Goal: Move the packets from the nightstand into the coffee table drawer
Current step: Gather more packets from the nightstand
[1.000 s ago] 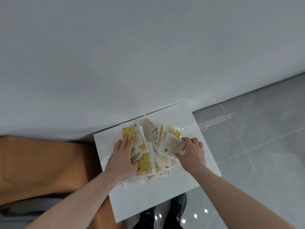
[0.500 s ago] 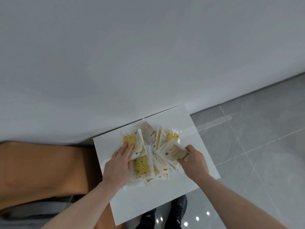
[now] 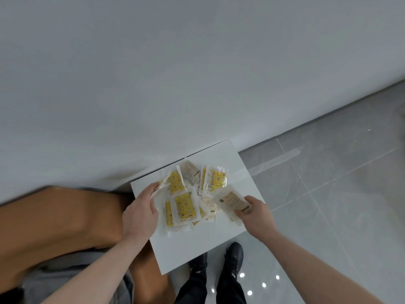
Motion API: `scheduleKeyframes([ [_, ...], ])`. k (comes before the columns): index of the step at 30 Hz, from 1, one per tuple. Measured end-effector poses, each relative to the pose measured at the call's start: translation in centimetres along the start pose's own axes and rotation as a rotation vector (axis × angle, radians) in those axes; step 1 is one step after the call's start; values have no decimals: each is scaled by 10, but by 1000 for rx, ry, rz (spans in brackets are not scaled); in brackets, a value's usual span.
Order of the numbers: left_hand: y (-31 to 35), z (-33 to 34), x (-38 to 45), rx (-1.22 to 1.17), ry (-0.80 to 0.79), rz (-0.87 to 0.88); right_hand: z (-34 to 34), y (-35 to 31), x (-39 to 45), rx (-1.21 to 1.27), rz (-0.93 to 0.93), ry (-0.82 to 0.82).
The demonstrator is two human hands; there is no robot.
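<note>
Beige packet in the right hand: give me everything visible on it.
The beige packet is a flat, clear plastic sachet with a tan printed insert and a dark band along one edge; the print is too blurred to read. It is tilted, lifted off the white nightstand top at the right edge of the packet pile. The right hand pinches its lower right end, thumb on top. Whether its far end touches the pile cannot be told.

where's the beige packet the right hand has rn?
Head view, right of the pile: the beige packet is pinched in the right hand, over the nightstand's right edge, beside the yellow packets.
</note>
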State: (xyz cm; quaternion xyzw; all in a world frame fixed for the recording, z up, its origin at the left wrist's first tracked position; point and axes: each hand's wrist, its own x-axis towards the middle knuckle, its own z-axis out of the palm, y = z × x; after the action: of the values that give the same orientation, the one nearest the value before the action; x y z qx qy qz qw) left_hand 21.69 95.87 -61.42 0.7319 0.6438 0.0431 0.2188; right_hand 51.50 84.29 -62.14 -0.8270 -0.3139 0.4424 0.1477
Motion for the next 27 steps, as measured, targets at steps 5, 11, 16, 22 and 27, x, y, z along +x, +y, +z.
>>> scheduleKeyframes([
  [5,37,-70,-39,-50,-54,-74,-42,-22,-89,122,91,59],
  [11,79,-136,-106,-63,-216,56,-79,-35,-204,225,114,130],
  [16,109,-162,-153,-84,-330,224,-92,-21,-277,307,133,195],
  [22,159,-168,-204,-78,-417,403,-104,25,-342,372,151,292],
  [27,205,-158,-257,-56,-447,503,-123,83,-397,389,138,389],
])
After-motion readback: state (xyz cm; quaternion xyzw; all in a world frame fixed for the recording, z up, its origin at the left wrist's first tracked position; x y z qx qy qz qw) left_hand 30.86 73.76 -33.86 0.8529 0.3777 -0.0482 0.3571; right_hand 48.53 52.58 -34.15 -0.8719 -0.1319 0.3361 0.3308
